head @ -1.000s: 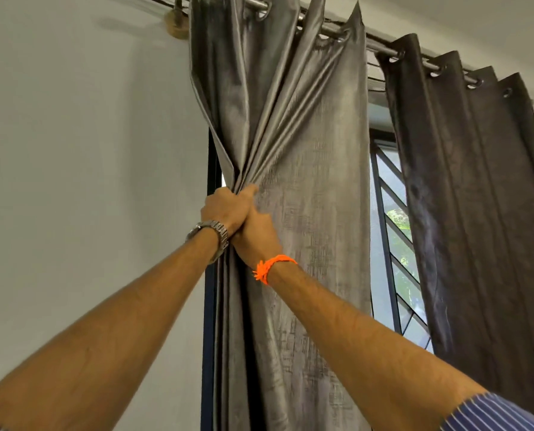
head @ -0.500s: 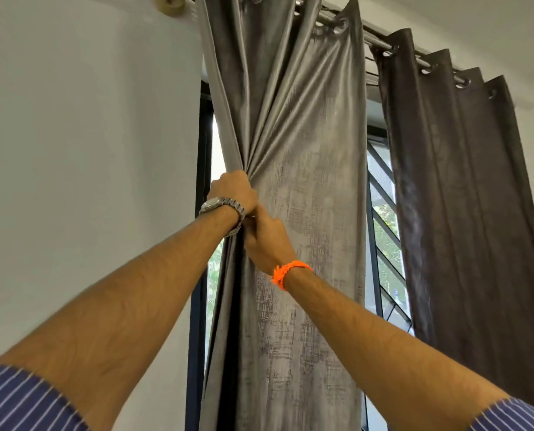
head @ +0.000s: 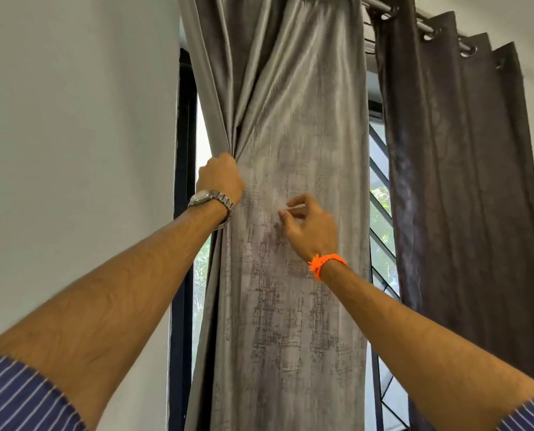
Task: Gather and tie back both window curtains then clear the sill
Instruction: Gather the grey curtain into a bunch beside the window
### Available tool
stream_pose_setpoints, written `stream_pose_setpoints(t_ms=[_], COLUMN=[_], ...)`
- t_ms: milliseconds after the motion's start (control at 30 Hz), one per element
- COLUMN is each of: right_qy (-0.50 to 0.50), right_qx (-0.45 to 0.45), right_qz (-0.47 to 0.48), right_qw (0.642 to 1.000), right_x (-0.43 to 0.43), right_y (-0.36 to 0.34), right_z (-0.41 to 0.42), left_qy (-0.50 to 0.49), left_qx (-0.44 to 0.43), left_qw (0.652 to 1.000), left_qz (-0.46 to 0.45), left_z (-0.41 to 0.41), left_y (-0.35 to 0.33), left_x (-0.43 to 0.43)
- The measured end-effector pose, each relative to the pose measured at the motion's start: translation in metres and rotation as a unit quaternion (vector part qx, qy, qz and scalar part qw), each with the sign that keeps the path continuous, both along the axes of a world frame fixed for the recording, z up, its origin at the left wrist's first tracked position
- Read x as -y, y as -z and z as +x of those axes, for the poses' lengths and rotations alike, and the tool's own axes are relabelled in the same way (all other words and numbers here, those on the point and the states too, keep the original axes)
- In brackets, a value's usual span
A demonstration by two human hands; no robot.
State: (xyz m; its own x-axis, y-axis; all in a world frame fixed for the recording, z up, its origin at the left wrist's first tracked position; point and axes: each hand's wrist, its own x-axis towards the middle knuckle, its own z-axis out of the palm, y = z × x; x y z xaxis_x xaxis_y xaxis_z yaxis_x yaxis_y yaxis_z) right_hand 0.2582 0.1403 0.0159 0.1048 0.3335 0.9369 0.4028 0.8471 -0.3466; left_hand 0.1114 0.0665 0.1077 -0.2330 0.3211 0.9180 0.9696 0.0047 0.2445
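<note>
At left curtain [head: 290, 275] — hands [head: 220, 178] raised

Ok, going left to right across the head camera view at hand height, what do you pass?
White wall → dark window frame → left hand gripping the silver curtain → right hand → window grille → dark curtain.

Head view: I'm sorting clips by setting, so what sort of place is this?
Most likely a room in a home, at a window. Grey eyelet curtains hang from a metal rod beside a plain white wall, and greenery shows through the dark-framed, grilled window.
</note>
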Motion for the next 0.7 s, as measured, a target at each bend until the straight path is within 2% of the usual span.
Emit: stream_pose_setpoints(t_ms=[167,300,533,700], right_qy=[0.069,0.096,-0.055,-0.095], right_qx=[-0.116,-0.179,-0.193,-0.189], right_qz=[-0.030,-0.145,-0.302,-0.333], right_qw=[0.990,0.968,0.932,0.919], right_x=[-0.028,-0.046,-0.081,-0.094], right_y=[-0.005,-0.006,0.006,0.014], right_z=[0.034,0.071,0.105,0.103], left_qy=[-0.027,-0.037,-0.043,-0.040], left_qx=[-0.058,-0.058,-0.052,-0.048], left_qw=[0.998,0.998,0.998,0.998], left_qz=[0.009,0.011,0.012,0.016], left_z=[0.029,0.045,0.046,0.037], left_y=[-0.002,-0.006,-0.006,0.001], left_x=[-0.005,-0.013,-0.023,-0.025])
